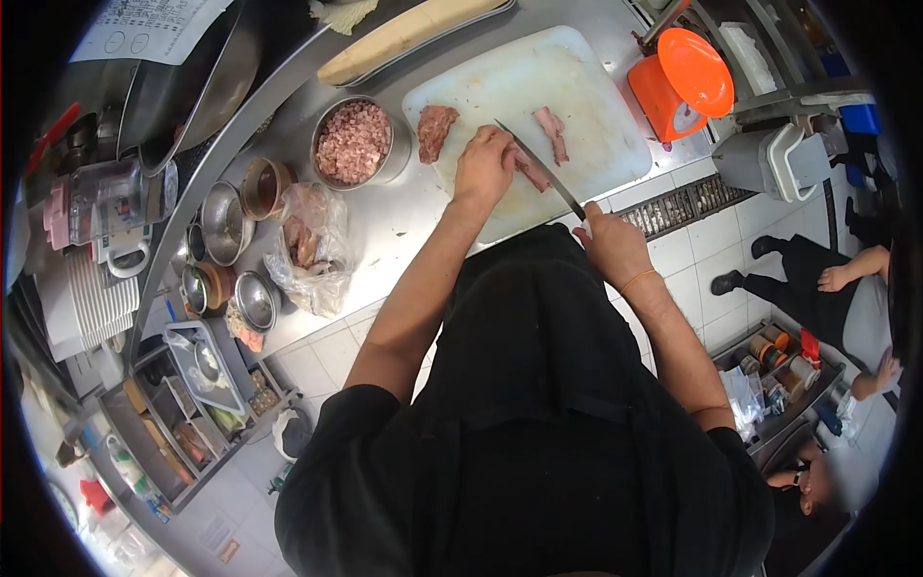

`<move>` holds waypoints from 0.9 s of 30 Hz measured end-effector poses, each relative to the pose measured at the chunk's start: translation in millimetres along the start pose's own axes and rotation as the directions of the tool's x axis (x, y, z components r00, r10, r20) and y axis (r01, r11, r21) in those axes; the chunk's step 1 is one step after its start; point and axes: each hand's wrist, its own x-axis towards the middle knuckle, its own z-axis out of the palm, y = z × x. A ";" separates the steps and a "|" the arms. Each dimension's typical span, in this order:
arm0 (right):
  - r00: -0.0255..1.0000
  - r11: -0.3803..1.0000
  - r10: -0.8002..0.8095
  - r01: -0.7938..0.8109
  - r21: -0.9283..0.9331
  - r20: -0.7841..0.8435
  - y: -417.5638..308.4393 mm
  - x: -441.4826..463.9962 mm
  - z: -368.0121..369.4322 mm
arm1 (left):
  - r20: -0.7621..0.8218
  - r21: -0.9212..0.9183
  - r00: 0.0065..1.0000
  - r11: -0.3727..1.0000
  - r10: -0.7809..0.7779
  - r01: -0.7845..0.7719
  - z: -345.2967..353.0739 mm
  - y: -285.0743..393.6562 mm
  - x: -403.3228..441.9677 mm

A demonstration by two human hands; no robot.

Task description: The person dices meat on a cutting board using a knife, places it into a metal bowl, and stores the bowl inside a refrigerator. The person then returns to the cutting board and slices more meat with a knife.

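A white cutting board (596, 106) lies on the steel counter. My right hand (615, 248) is closed round the handle of a knife (550, 180), whose long blade slants up and left across the board. My left hand (486, 165), fingers curled, holds a strip of raw meat (531, 173) beside the blade. The fingertips and part of the strip are hidden. To the right of the blade rests another narrow meat strip (553, 135). A darker chunk of meat (436, 133) sits at the board's left side.
A steel bowl of diced meat (354, 142) and a plastic bag of meat (310, 245) stand left of the board. Beyond them are several metal bowls (227, 223). An orange scale (663, 96) stands at the right. People (817, 274) are on the right.
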 end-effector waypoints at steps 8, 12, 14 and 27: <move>0.981 0.994 0.090 -0.077 -0.076 0.173 -12.9 -9.2 -13.2 | 0.058 -0.003 0.996 0.998 -0.065 0.065 5.2 -1.4 5.2; 0.970 0.993 0.117 -0.113 -0.033 0.214 -11.3 7.5 5.8 | 0.093 0.005 0.994 0.999 -0.050 0.050 3.6 -1.9 10.4; 0.965 0.991 0.133 -0.137 0.000 0.227 -13.1 22.5 18.8 | 0.099 0.013 0.994 0.999 -0.049 0.048 3.5 -4.8 11.7; 0.955 0.995 0.064 -0.084 0.060 0.288 -34.9 48.3 -51.9 | 0.096 -0.070 0.994 0.995 -0.057 0.064 3.2 -15.0 14.3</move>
